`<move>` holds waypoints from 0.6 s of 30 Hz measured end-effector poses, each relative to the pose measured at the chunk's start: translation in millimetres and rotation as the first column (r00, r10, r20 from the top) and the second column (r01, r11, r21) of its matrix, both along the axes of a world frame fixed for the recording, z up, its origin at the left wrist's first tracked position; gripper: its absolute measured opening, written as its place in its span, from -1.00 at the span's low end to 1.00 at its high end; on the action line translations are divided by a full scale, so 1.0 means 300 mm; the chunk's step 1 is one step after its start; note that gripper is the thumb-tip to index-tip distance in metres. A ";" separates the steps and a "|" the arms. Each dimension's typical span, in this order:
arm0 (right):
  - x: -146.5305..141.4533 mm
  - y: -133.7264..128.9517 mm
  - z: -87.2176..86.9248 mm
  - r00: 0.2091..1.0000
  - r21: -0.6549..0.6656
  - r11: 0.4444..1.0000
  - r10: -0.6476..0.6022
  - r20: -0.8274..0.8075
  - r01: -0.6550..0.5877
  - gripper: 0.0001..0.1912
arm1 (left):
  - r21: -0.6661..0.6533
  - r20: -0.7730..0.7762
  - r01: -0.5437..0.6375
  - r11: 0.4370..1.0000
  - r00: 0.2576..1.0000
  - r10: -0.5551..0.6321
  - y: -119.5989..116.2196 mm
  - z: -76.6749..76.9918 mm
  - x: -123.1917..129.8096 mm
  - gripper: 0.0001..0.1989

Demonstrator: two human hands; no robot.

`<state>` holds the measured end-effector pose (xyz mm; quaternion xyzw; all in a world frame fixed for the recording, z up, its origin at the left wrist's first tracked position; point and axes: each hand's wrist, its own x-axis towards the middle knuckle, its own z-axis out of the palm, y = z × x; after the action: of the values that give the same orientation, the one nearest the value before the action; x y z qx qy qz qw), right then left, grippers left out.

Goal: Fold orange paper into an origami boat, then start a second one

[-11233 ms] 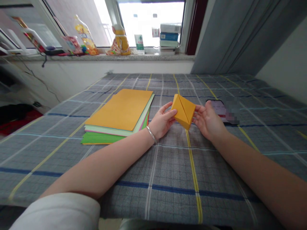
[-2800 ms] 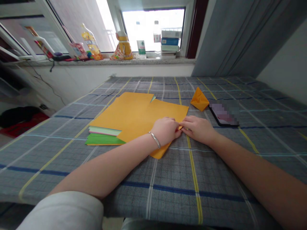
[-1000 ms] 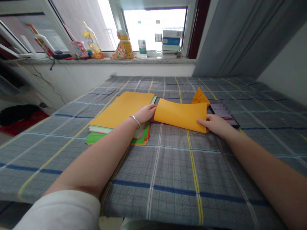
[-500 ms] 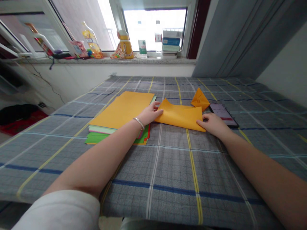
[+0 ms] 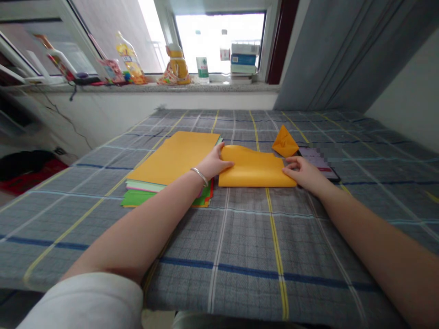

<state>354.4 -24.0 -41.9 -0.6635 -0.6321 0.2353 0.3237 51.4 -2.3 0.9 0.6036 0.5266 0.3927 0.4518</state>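
Note:
A folded sheet of orange paper (image 5: 255, 170) lies on the plaid cloth, its rounded fold toward me and its far edge slightly raised. At its left end, my left hand (image 5: 215, 161) grips the sheet, thumb on top and fingers at the far left corner. My right hand (image 5: 299, 171) pinches the right end between thumb and fingers; part of the fingertips is hidden. Just behind that end stands a small folded orange paper shape (image 5: 285, 142), pointed at the top. Partly under my left wrist is a stack of coloured paper (image 5: 178, 153), with orange uppermost.
A phone or tablet (image 5: 318, 163) lies beyond my right hand on the plaid cloth (image 5: 247, 237). Bottles, including a yellow-labelled one (image 5: 130, 59), and stacked boxes (image 5: 244, 59) line the windowsill (image 5: 137, 87). A grey curtain (image 5: 329, 55) hangs at right.
The orange sheet's near edge has turned from slanted to level, and a rounded fold now shows along it. Both hands stay at its ends, with slightly shifted fingers.

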 end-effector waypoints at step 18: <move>-0.061 -0.046 0.063 0.812 -0.140 0.988 -0.034 -0.582 -0.059 -0.43 | -0.320 0.268 0.254 0.913 0.948 -0.170 0.014 -0.002 -0.047 -0.35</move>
<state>336.1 -37.8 -23.0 -0.5780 -0.4870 0.4765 0.4490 37.4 2.0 0.1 0.5167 0.4621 0.3094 0.6509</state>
